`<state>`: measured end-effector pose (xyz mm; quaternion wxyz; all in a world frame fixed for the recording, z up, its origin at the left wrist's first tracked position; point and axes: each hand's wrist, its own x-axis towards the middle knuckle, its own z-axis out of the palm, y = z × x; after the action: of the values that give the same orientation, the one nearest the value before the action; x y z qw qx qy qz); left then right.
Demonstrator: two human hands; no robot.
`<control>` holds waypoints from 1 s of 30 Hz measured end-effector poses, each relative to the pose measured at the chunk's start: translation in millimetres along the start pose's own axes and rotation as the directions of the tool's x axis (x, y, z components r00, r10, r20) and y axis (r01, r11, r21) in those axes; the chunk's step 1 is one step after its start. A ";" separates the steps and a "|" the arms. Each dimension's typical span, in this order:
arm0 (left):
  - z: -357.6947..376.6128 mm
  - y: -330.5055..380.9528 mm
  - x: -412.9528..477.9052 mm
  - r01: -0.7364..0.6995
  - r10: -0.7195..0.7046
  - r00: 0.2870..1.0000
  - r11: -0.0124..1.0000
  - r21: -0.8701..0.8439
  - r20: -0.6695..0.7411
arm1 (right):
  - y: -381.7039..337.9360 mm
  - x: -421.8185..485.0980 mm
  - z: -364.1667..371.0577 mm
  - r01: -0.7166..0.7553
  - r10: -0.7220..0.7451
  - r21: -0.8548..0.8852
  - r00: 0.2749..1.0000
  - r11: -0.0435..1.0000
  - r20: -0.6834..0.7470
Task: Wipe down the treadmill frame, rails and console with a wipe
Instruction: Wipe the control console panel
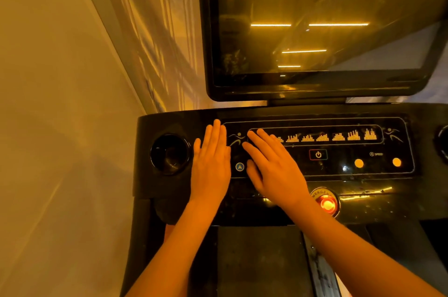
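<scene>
Black gloss plastic forms the console [363, 199], which fills the lower right of the view under amber light, with its surface showing specks and smears. Left hand [211, 166] lies palm down on the console, fingers straight and held together, gripping nothing, just beside the round cup holder [169, 153] at the console's left end. Right hand [274, 168] also lies palm down, fingers straight and slightly spread, angled toward the upper left, holding nothing that can be seen; its fingertips cover the left end of the row of lit icons [337, 136]. The hands are apart, with the runner icon [236, 139] and the blue arrow button [239, 167] showing between them. Whether a wipe lies under either palm cannot be told. To the right of the right hand sit the power button [318, 154] and two round amber buttons [358, 163], and below them the red stop button [327, 203], glowing, close to the right wrist. Screen [315, 23] stands above the console, dark, reflecting thin light strips. Belt [259, 260] shows between the forearms at the bottom. Plain wall [48, 103] runs along the left side.
</scene>
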<state>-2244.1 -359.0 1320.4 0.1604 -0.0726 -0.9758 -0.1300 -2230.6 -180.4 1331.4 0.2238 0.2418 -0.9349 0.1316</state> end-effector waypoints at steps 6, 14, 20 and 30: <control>9.7 -3.5 -38.9 -0.028 0.028 1.000 0.999 -0.032 -0.003 | -1.1 -0.6 0.1 -0.006 0.006 -0.007 1.000 1.000 -0.020; 9.9 -0.6 -42.3 0.012 -0.013 1.000 0.998 -0.064 -0.003 | 0.2 -0.6 -1.0 -0.006 0.006 0.027 1.000 1.000 -0.004; 13.3 5.9 -59.0 0.082 -0.084 0.996 0.993 -0.090 -0.021 | 0.2 0.3 -0.6 0.006 -0.006 0.034 1.000 0.999 -0.011; -13.4 -0.2 24.4 0.156 -0.157 0.988 0.969 -0.190 0.005 | 0.5 1.0 -0.7 0.011 -0.011 0.021 1.000 1.000 -0.005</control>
<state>-2263.1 -360.5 1340.7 0.1469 -0.0097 -0.9608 -0.2351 -2231.4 -180.1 1332.4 0.2241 0.2488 -0.9316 0.1410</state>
